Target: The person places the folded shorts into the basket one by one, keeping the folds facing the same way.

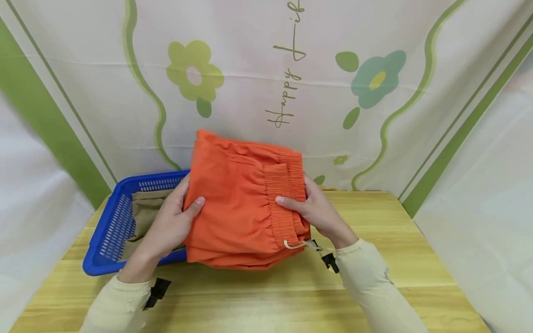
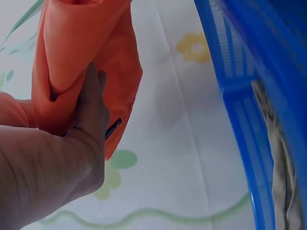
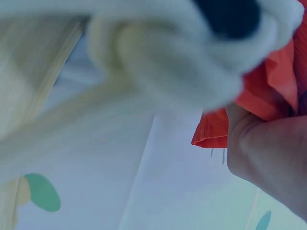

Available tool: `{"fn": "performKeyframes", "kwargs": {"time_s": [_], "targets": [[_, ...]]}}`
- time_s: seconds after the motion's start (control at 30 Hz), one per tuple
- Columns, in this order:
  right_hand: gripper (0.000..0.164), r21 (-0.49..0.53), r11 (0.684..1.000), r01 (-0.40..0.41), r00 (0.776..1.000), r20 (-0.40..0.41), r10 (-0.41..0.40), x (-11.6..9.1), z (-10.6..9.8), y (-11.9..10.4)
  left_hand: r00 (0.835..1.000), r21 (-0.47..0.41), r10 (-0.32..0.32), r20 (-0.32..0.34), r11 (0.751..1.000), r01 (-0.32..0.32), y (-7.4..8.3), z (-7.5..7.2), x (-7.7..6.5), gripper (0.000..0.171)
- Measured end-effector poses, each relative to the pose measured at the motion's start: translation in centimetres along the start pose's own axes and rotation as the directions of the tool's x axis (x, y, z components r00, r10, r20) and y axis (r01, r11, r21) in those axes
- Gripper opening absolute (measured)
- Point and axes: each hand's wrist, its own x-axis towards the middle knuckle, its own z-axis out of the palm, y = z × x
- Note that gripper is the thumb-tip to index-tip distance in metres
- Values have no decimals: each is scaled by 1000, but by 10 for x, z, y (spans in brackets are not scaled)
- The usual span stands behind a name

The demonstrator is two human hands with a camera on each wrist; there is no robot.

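Note:
Both hands hold a folded pair of orange shorts (image 1: 233, 199) up over the table, with the gathered elastic waistband on the right side. My left hand (image 1: 170, 222) grips the left edge, thumb on the front and fingers behind, hidden by the cloth. At the waistband, my right hand (image 1: 320, 208) pinches with its thumb in front and the other fingers behind. A pale drawstring (image 1: 293, 245) hangs from the lower right corner. In the left wrist view, a small black label (image 2: 113, 128) shows on the orange cloth. Blurred pale cord (image 3: 177, 67) fills much of the right wrist view.
A blue plastic basket (image 1: 102, 268) stands on the left of the wooden table (image 1: 266, 305), partly behind my left hand. Folded brown cloth (image 1: 146, 212) lies in it. A flower-printed curtain (image 1: 258, 55) hangs behind the table's far edge, with white fabric at both sides.

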Motion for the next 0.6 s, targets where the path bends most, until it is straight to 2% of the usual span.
{"fn": "performKeyframes", "kwargs": {"time_s": [0.2, 0.33, 0.47, 0.6], "targets": [[59, -58, 998, 37, 999, 33, -35, 23, 21, -5, 999, 66, -38, -25, 997, 39, 1, -29, -5, 66], [59, -39, 998, 59, 995, 79, -55, 40, 37, -7, 997, 97, -70, -39, 993, 74, -5, -47, -6, 65], [60, -19, 998, 63, 992, 110, -60, 54, 53, -8, 996, 151, -68, -51, 986, 75, -13, -65, -7, 64], [57, -60, 995, 74, 992, 107, -67, 67, 67, -9, 997, 170, -55, -60, 983, 65, -21, -83, -8, 61]]}}
